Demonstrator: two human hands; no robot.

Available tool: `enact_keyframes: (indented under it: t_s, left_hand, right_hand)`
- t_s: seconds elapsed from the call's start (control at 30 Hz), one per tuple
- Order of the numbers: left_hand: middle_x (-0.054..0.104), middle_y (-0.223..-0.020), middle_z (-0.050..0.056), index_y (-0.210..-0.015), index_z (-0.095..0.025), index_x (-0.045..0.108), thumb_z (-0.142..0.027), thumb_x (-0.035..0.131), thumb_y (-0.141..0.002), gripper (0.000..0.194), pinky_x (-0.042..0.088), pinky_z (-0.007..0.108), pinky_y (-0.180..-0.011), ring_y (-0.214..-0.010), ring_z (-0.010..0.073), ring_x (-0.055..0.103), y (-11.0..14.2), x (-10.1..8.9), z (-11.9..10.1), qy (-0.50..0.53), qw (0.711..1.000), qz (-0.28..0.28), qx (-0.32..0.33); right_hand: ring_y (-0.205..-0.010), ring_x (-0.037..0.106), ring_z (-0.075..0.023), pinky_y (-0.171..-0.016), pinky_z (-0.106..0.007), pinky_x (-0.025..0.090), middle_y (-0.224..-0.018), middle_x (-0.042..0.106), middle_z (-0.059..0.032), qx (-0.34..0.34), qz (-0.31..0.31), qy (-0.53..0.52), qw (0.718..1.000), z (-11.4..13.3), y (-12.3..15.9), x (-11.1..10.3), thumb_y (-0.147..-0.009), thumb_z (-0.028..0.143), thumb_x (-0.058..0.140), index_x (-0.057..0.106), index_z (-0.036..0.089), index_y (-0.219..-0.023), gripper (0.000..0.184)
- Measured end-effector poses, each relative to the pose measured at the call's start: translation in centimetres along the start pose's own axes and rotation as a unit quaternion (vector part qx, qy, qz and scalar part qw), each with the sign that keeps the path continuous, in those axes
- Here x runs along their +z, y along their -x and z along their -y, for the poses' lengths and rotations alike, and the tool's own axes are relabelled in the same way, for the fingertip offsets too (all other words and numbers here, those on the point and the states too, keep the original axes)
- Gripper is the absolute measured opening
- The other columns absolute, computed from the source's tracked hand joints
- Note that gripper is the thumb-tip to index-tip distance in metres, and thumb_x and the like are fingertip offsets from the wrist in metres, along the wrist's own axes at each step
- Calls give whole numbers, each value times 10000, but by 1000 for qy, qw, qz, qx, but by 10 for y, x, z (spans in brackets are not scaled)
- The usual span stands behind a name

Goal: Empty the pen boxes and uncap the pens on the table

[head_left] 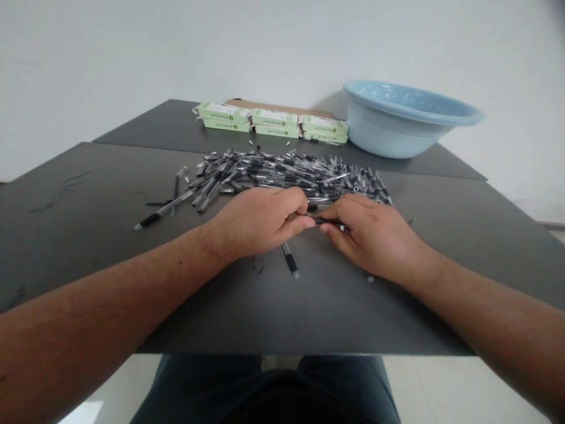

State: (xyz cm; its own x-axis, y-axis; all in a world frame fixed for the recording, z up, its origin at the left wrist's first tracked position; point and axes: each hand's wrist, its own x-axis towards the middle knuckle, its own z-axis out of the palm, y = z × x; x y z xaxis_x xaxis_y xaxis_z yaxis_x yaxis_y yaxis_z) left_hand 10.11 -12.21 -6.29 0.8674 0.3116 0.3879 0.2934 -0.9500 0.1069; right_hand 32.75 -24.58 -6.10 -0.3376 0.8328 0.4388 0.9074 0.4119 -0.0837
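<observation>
Both hands meet over the front of a heap of pens (286, 171), clear barrels with black grips. My left hand (265, 218) is closed, its thumb and index finger pinching one end of a pen (324, 221). From the other side, my right hand (368, 229) grips the same pen, which lies roughly level between them. Fingers cover most of it. A loose pen (289, 259) with a black grip rests on the table below my left hand. Another pen (163, 213) sticks out from the heap's left side.
Behind the heap stand light green boxes (276, 121) stacked in short rows, with a brown cardboard piece (282, 108) behind. A large light blue basin (392, 126) stands at the back right. The dark table (304, 318) has its near edge by my lap.
</observation>
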Motion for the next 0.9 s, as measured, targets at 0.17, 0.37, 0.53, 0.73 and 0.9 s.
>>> enact_keyframes:
  t_s: [0.17,0.37,0.53,0.73,0.9]
  left_hand:
    - [783,-981,60,-1073,-186,690,-336,501,-1129,248,494,347,-792,-938,243,752,0,4,2,-23,998,7,53]
    - [778,-960,73,-1033,-178,679,-325,464,-1144,283,485,360,-765,-895,247,742,0,3,-1,-44,997,14,54]
    - [750,-907,73,-989,-183,651,-331,426,-1146,312,464,365,-745,-865,254,731,0,3,-2,-34,998,19,42]
    - [708,-833,52,-914,-199,640,-374,398,-1127,366,417,351,-715,-804,236,682,-2,0,-2,55,998,40,3]
    - [713,-789,21,-814,-200,672,-368,399,-1088,421,444,311,-741,-768,184,666,-5,-2,-3,239,967,73,-60]
  right_hand:
    - [-899,738,-242,-784,-343,545,-949,768,-70,15,0,-1,1000,-1,-1,-2,-1044,237,603,751,189,-1088,162]
    - [-868,732,-237,-764,-337,546,-923,762,-70,-6,-29,7,1000,-1,-1,1,-1043,239,612,761,179,-1071,163]
    - [-870,734,-242,-742,-342,551,-933,757,-79,-29,-47,45,997,0,1,0,-1073,256,603,755,170,-1081,176]
    - [-797,709,-232,-673,-339,524,-913,728,-77,-63,-48,104,991,1,1,-6,-1094,261,597,745,164,-1074,177]
    - [-802,694,-218,-692,-334,503,-933,742,-77,-84,-53,147,984,3,2,-11,-1115,264,576,748,200,-1059,192]
